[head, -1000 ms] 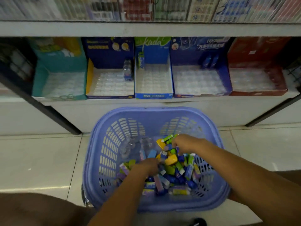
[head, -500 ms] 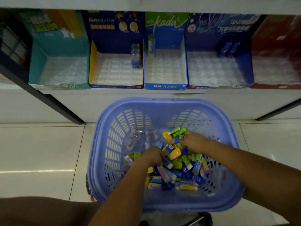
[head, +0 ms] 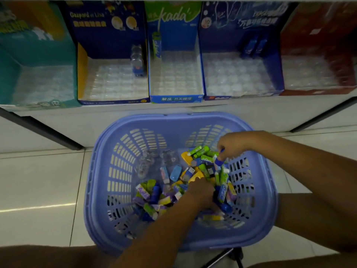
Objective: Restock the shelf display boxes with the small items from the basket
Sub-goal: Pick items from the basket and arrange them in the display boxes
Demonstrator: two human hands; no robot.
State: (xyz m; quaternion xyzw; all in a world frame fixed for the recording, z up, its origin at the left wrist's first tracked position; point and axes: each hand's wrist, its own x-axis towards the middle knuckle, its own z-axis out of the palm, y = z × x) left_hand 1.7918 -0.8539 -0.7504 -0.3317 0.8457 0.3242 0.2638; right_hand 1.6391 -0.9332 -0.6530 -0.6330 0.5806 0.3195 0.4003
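Items [head: 152,193] are lying heaped in the basket [head: 135,121], likely light, stiff and slick, best pinched mid-body, as the right hand [head: 232,146] is pinching a blue tube [head: 219,161] and the left hand [head: 201,192] is lying buried among them, grip unclear.

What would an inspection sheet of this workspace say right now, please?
Surface: tiled floor below the shelf.
Job's things: basket holds a pile of small items; five display boxes on the shelf, trays nearly empty.
Clutter: clear plastic pieces in the basket's far left.
Hands: left hand buried in the pile, grip hidden; right hand pinches a blue item.
Cables: nothing seen.
Surroundings: dark shelf braces on either side.
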